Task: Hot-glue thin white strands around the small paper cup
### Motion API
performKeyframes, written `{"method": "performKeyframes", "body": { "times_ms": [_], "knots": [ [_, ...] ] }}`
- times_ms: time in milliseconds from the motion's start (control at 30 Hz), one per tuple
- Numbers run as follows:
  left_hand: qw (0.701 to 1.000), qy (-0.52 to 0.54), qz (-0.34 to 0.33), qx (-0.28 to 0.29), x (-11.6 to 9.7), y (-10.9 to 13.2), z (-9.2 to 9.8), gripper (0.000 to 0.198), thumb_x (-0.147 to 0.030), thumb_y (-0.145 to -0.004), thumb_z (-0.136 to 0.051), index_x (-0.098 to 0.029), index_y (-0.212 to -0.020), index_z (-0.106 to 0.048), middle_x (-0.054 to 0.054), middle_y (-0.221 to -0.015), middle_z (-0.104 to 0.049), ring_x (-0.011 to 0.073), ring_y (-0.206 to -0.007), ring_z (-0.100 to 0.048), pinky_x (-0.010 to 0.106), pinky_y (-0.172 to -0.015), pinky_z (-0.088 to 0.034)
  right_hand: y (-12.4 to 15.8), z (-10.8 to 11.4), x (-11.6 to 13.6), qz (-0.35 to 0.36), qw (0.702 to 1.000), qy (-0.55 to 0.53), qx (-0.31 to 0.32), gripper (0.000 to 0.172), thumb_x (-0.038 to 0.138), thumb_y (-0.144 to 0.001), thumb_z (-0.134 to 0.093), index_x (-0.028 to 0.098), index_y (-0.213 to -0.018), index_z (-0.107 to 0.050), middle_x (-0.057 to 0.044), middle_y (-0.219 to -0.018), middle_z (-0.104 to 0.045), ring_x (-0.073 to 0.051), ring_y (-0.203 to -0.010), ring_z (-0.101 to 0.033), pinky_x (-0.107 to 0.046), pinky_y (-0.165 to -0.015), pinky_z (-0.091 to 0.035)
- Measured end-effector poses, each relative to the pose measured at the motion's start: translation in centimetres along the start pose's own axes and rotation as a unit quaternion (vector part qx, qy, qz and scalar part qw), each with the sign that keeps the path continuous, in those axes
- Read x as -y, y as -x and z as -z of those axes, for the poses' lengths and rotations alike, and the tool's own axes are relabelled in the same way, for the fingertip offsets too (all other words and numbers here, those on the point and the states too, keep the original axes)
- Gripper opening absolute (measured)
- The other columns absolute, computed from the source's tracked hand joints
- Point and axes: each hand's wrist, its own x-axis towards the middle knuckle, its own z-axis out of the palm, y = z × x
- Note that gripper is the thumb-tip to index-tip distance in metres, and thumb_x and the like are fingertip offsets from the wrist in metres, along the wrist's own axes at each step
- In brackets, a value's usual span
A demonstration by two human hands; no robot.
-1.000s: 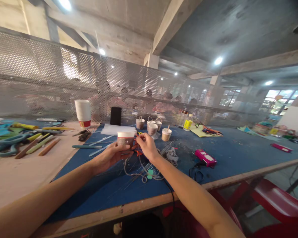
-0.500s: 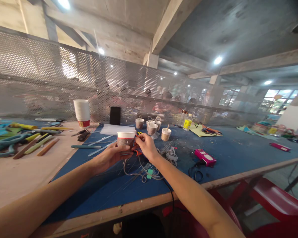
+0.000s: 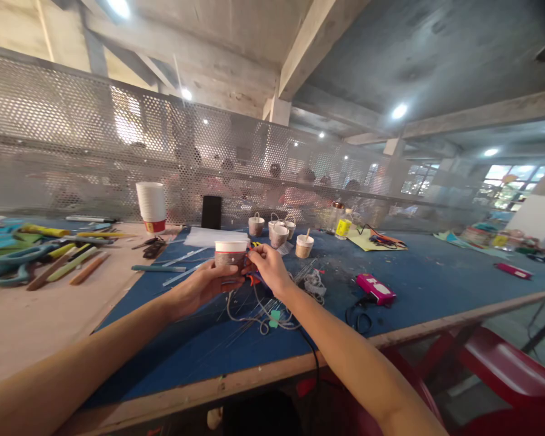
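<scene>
My left hand (image 3: 204,284) is wrapped round the lower part of a paper cup (image 3: 229,252) with a white rim and brown wrapped body, held above the blue mat (image 3: 172,345). My right hand (image 3: 267,267) pinches at the cup's right side, fingers pressed together; what it pinches is too small to make out. A grey cord (image 3: 258,315) and an orange-handled tool (image 3: 253,279) lie just beneath the hands.
Several small finished cups (image 3: 279,233) stand behind. A stack of white cups (image 3: 151,207), scissors (image 3: 9,266) and sticks lie left. A pink tool (image 3: 375,289), a yellow-labelled bottle (image 3: 344,226) and a perforated metal screen (image 3: 72,151) with people behind it are around. Red chair (image 3: 504,363) at right.
Almost nothing: both hands stay at the cup, with the right fingers shifting only slightly at its side.
</scene>
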Motion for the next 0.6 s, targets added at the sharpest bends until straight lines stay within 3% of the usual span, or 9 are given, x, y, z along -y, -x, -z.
{"method": "performKeyframes", "body": {
  "times_ms": [367,600],
  "knots": [
    [1.000,-0.009,-0.002,0.004,0.04,0.06,-0.01,0.041,-0.018,-0.082,-0.074,-0.017,-0.123,-0.071,0.015,-0.127,-0.072,0.0234,-0.102,-0.071,0.033,-0.091,-0.054,0.00,0.00,0.00,-0.017,1.000,0.000,0.003,0.016,0.031,-0.080,-0.065,0.022,-0.078,-0.051,0.006,-0.064,-0.061,-0.013,-0.047,-0.063,-0.026,-0.054,-0.051],
    [1.000,0.022,0.003,0.011,-0.63,0.19,0.02,0.035,-0.020,-0.083,-0.071,-0.015,-0.118,-0.073,0.015,-0.121,-0.075,0.0272,-0.107,-0.070,0.037,-0.094,-0.053,0.26,0.47,0.66,-0.052,0.994,-0.058,0.072,0.030,0.047,-0.082,-0.070,0.020,-0.086,-0.056,0.003,-0.074,-0.066,-0.013,-0.055,-0.065,-0.027,-0.061,-0.055]
  ]
}}
